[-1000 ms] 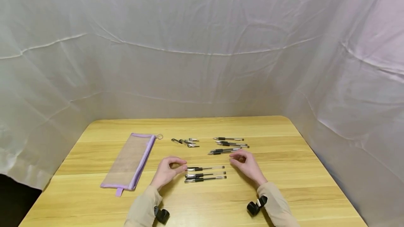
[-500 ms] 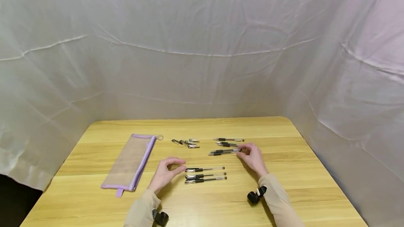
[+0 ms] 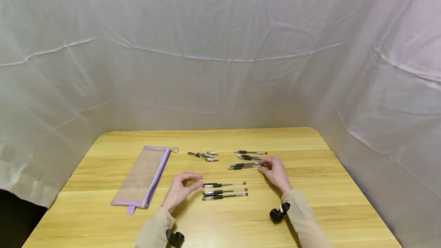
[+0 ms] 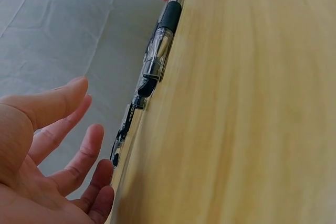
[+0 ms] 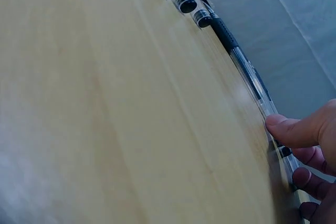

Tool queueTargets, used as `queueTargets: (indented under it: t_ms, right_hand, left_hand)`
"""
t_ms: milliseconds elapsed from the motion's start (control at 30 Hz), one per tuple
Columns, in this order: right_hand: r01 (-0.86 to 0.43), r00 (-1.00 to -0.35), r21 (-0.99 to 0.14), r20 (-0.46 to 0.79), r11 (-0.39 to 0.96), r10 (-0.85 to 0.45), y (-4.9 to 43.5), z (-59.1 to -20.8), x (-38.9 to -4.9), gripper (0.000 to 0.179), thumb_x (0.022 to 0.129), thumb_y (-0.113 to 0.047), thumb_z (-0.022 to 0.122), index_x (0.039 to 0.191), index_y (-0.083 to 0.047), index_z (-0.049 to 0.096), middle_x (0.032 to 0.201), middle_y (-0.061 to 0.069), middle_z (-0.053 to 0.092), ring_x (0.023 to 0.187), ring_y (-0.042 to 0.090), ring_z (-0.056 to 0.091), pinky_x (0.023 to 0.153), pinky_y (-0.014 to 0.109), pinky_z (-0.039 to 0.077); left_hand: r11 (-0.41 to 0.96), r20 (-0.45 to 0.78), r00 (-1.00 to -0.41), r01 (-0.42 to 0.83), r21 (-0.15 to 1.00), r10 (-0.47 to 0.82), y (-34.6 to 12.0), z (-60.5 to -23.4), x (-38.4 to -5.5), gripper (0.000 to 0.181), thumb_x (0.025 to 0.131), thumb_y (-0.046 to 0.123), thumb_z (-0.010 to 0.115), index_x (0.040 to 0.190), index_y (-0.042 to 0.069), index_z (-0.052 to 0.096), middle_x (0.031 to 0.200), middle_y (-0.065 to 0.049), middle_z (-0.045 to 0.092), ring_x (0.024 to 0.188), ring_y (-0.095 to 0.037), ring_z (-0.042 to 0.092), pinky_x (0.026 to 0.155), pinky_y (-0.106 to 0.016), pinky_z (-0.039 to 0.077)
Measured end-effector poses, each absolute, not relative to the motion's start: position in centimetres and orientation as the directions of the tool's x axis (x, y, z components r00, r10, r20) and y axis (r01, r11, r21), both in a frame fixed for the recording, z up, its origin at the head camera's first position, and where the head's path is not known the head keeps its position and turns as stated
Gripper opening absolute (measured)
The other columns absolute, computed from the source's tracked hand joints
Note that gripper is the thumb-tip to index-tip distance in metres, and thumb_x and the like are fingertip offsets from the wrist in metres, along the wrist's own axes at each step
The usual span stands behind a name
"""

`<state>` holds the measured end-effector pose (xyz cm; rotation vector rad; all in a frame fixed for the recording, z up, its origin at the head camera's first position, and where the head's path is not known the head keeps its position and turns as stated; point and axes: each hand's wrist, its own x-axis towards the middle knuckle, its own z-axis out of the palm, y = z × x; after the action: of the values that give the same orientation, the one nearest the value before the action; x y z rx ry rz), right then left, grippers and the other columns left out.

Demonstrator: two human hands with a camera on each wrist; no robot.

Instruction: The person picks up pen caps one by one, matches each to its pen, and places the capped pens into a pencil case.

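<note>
In the head view my right hand has its thumb and fingertips at the rear end of an uncapped gel pen. Seen from the right wrist, the thumb lies along the clear barrel and the other fingers are on its far side. My left hand hovers with bent, spread fingers and holds nothing, just left of capped gel pens lying side by side. From the left wrist, those pens' capped ends lie beyond the loose fingers.
Loose pen caps lie in a small group at the back middle. More uncapped pens lie behind my right hand. A purple-edged mesh zip pouch lies on the left of the wooden table. Grey fabric surrounds the table.
My right hand has moved right and slightly back, onto the rear end of the uncapped pen, and stays there. The left hand has shifted slightly left, away from the capped pens.
</note>
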<state>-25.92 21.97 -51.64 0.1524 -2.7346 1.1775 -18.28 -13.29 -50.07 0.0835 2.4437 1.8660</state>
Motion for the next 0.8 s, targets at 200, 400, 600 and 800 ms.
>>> queueTargets:
  t_ms: [200,400,600,800]
  right_hand:
    - [-0.171,-0.98,-0.699,0.192,0.695,-0.049,22.05,-51.73,-26.04,0.016,0.082,-0.007,0.08,0.098,-0.005,0.076,0.106,0.014,0.068,0.09,0.024,0.062,0.08,0.033,0.048]
    - [-0.192,-0.978,-0.695,0.196,0.693,-0.075,22.19,-51.62,-26.04,0.015,0.082,-0.005,0.08,0.096,-0.005,0.075,0.103,0.015,0.069,0.086,0.021,0.062,0.076,0.028,0.048]
    - [-0.185,-0.981,-0.708,0.169,0.681,-0.091,22.33,-51.53,-26.13,0.013,0.082,-0.003,0.079,0.094,-0.003,0.075,0.1,0.015,0.069,0.083,0.018,0.06,0.072,0.023,0.047]
    - [-0.177,-0.984,-0.709,0.139,0.683,-0.111,22.54,-51.42,-26.25,0.011,0.082,-0.002,0.078,0.093,-0.004,0.075,0.098,0.013,0.067,0.083,0.017,0.057,0.072,0.022,0.045]
  left_hand:
    - [0.257,-0.017,-0.996,0.007,0.966,0.09,-13.42,-50.21,-18.26,0.025,0.086,0.015,0.078,0.11,0.006,0.075,0.116,-0.006,0.071,0.115,-0.021,0.06,0.108,-0.047,0.045]
    - [0.261,-0.006,-0.996,0.019,0.965,0.094,-13.47,-50.24,-18.16,0.025,0.087,0.016,0.078,0.109,0.006,0.075,0.116,-0.006,0.071,0.115,-0.021,0.06,0.109,-0.049,0.045]
    - [0.262,-0.016,-0.996,0.009,0.965,0.093,-13.51,-50.31,-18.25,0.026,0.086,0.015,0.078,0.11,0.006,0.075,0.117,-0.006,0.071,0.117,-0.022,0.059,0.112,-0.051,0.041]
    - [0.264,-0.015,-0.995,0.011,0.964,0.095,-13.55,-50.28,-18.17,0.026,0.086,0.016,0.078,0.11,0.006,0.074,0.117,-0.006,0.071,0.117,-0.022,0.06,0.112,-0.052,0.041]
